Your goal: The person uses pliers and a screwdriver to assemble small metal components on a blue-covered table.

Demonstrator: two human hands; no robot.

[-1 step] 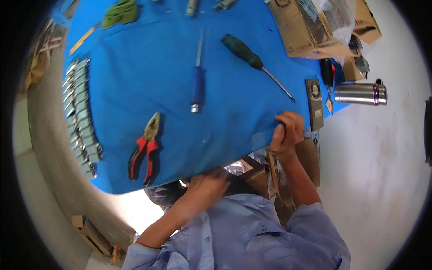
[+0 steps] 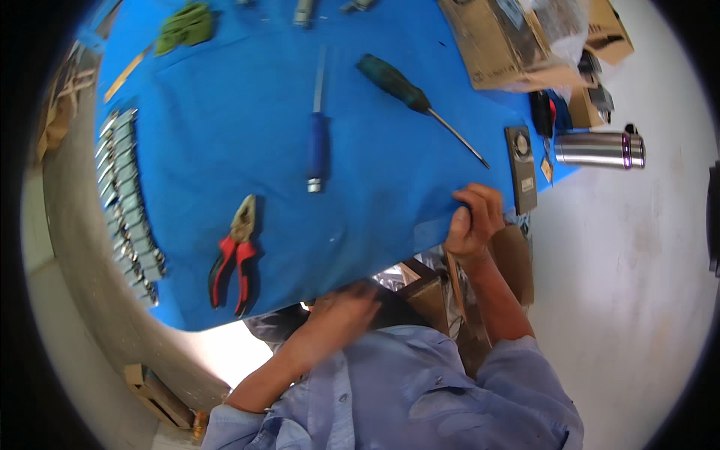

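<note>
My right hand (image 2: pixel 475 221) rests at the table's front edge with curled fingers. A small dark bit shows beside its thumb, too little to name. Below the front edge, near my lap, my left hand (image 2: pixel 343 315) is smeared by motion and its fingers cannot be made out. Combination pliers (image 2: pixel 238 251) with red and black handles lie on the blue-covered table (image 2: pixel 375 195), nearest the left hand. Farther back are a blue-handled screwdriver (image 2: pixel 317 146) and a dark green-handled screwdriver (image 2: pixel 397 84). A flat dark grey block (image 2: pixel 522 169) with a round pale inset lies right of my right hand.
Several chrome sockets or similar metal pieces (image 2: pixel 127 187) line the left edge. A green cloth (image 2: pixel 185 28) lies at the far left. Cardboard boxes (image 2: pixel 499 56) stand at the far right, with a steel flask (image 2: pixel 600 149) nearer. A wooden frame (image 2: pixel 424 292) is below the edge.
The table and the tools on it have shifted slightly to the left in the picture. Both hands stay in about the same places, the left one blurred in both pictures.
</note>
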